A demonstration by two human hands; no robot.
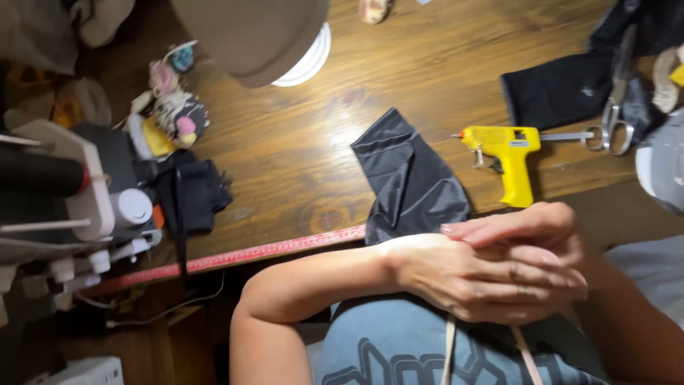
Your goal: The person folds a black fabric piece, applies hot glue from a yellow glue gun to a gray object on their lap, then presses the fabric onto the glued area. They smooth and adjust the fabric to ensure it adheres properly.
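My left hand [456, 274] and my right hand [531, 228] are pressed together over my lap, just in front of the wooden table's edge [285, 171]. My left hand is closed, and my right hand's fingers lie across its back. Two pale cord strands [449, 349] hang down from under the hands over my blue printed shirt [385, 349]. What my right hand grips is hidden. A folded piece of shiny black fabric [410, 178] lies on the table just beyond my hands. A yellow glue gun [507, 153] lies to its right.
Scissors [609, 121] rest on more black cloth [563, 89] at the far right. A red measuring strip [249, 253] runs along the table's front edge. White thread stands and spools [78, 199], black scraps [192, 192] and small trinkets [171, 107] crowd the left. A beige lampshade [249, 36] hangs above.
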